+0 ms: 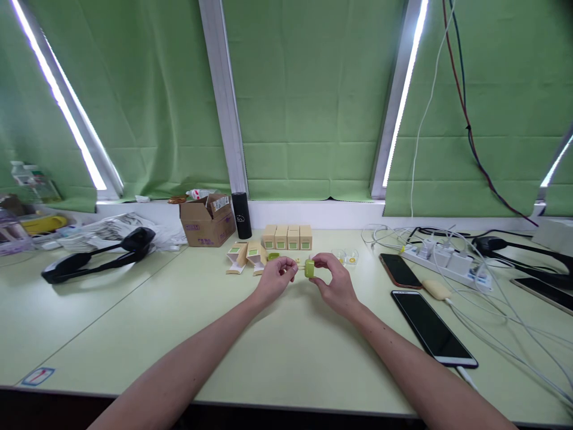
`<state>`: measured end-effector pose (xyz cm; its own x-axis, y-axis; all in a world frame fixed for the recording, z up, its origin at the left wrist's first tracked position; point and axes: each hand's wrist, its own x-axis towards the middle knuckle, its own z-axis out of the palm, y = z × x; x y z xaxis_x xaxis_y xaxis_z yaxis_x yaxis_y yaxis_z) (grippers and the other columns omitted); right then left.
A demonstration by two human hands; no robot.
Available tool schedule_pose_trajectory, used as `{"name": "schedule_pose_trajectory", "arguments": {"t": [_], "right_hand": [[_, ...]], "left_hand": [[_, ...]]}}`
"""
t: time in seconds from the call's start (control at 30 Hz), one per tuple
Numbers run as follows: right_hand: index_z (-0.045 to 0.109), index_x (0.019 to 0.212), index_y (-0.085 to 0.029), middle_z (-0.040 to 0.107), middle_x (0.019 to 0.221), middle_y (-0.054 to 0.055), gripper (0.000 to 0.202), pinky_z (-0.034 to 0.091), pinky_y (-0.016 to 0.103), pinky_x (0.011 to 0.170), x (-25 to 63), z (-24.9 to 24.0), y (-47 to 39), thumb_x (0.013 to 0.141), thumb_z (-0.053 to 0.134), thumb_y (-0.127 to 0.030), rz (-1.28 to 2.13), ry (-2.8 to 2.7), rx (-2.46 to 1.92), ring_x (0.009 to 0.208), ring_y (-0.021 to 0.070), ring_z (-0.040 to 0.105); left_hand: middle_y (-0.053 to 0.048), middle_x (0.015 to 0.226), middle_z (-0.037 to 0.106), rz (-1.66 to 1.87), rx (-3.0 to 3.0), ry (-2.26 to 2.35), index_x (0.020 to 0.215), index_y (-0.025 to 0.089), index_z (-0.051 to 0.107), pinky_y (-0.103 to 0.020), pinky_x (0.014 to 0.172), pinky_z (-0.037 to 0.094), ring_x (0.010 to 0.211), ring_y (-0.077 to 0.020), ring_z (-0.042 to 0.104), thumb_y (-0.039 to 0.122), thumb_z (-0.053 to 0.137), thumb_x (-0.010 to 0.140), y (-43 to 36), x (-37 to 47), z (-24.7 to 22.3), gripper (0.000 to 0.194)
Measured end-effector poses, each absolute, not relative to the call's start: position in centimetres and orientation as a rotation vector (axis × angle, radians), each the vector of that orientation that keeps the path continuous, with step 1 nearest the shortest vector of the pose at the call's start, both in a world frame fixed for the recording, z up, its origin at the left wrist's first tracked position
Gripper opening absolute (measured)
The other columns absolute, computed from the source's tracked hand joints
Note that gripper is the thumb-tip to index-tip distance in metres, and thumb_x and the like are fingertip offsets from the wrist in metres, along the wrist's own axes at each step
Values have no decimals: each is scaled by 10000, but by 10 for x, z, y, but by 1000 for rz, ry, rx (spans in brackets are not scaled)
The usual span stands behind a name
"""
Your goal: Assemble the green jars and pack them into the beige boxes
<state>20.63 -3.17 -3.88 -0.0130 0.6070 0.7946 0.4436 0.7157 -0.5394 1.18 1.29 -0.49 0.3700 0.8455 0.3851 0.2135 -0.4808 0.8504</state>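
My right hand grips a small yellow-green block-shaped piece between thumb and fingers, above the table. Close on its left, my left hand is closed in a pinch. A thin pale bit shows between those fingertips and the green piece; what it is I cannot make out. Behind my left hand, partly hidden, lies another green piece. Two opened small cardboard boxes stand left of it. A row of several closed small boxes is behind my hands. Clear round plastic containers lie beyond my right hand.
A larger cardboard carton and a black cylinder stand at the back. Black headgear lies left. On the right are phones, a power strip and loose cables.
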Motion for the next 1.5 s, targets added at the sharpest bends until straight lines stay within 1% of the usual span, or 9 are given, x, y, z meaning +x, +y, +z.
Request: {"name": "schedule_pose_trajectory", "arguments": {"t": [0.13, 0.3, 0.4, 0.5, 0.63, 0.77, 0.87, 1.03, 1.5], "right_hand": [[584, 1222, -254, 644, 1185, 81, 425, 602, 470, 944, 207, -39, -32, 836, 665, -99, 171, -1642, -877, 1032, 244, 666], [579, 1220, -248, 641, 1183, 91, 414, 612, 499, 909, 211, -40, -30, 837, 650, -109, 147, -1625, -941, 1014, 254, 661], [574, 1228, -250, 626, 1201, 91, 419, 610, 516, 950, 211, -39, -31, 839, 640, -110, 149, -1623, -946, 1058, 259, 649], [571, 1250, -261, 596, 1215, 90, 448, 596, 522, 1000, 209, -38, -33, 840, 621, -87, 159, -1652, -941, 1125, 264, 623], [563, 1310, -277, 559, 1220, 107, 511, 602, 529, 977, 207, -38, -37, 848, 604, -62, 95, -1722, -945, 1143, 286, 613], [514, 1392, -278, 558, 1264, 134, 559, 616, 519, 942, 207, -37, -38, 881, 597, -68, -1, -1803, -931, 1162, 307, 619], [477, 1408, -275, 589, 1290, 143, 527, 619, 515, 943, 207, -36, -38, 924, 572, -88, -43, -1856, -891, 1206, 310, 615], [545, 1324, -282, 641, 1291, 138, 364, 612, 532, 980, 208, -35, -38, 990, 525, -139, -169, -1910, -823, 1258, 307, 624], [606, 1268, -252, 618, 1272, 160, 320, 620, 492, 893, 207, -30, -39, 1010, 470, -120, -330, -1978, -821, 1167, 305, 648]], "left_hand": [[3, 638, 616, 1116, 1889, 914, 806, 166, 640, -268, 619, 419, 611, -141, 578, 423, 642, 858, 16, 10, -6, 263], [-28, 700, 696, 1149, 1902, 1045, 997, 164, 695, -291, 657, 451, 742, -198, 658, 388, 595, 888, 27, 3, -11, 269], [-61, 822, 742, 1205, 2022, 1150, 1079, 185, 691, -344, 763, 479, 986, -260, 647, 336, 596, 895, 31, 0, -14, 256], [-81, 998, 749, 1254, 2190, 1086, 1186, 222, 670, -412, 894, 488, 1202, -299, 544, 300, 625, 903, 27, -2, -16, 296], [-85, 1211, 705, 1246, 2372, 864, 1288, 258, 622, -530, 1110, 416, 1337, -313, 439, 265, 687, 891, 14, 1, -13, 403], [-98, 1280, 665, 1255, 2473, 734, 1312, 269, 613, -550, 1135, 408, 1330, -321, 442, 251, 746, 860, 7, 5, -11, 472], [-105, 1250, 679, 1280, 2483, 701, 1278, 266, 643, -554, 1127, 415, 1328, -327, 450, 259, 742, 875, 7, 7, -12, 414], [-112, 1199, 710, 1338, 2469, 678, 1257, 261, 671, -571, 1095, 440, 1294, -326, 492, 246, 707, 898, 8, 6, -10, 361], [-103, 1177, 727, 1409, 2460, 620, 1236, 256, 678, -554, 1081, 459, 1240, -318, 527, 220, 690, 891, 4, 5, -6, 348]]}}
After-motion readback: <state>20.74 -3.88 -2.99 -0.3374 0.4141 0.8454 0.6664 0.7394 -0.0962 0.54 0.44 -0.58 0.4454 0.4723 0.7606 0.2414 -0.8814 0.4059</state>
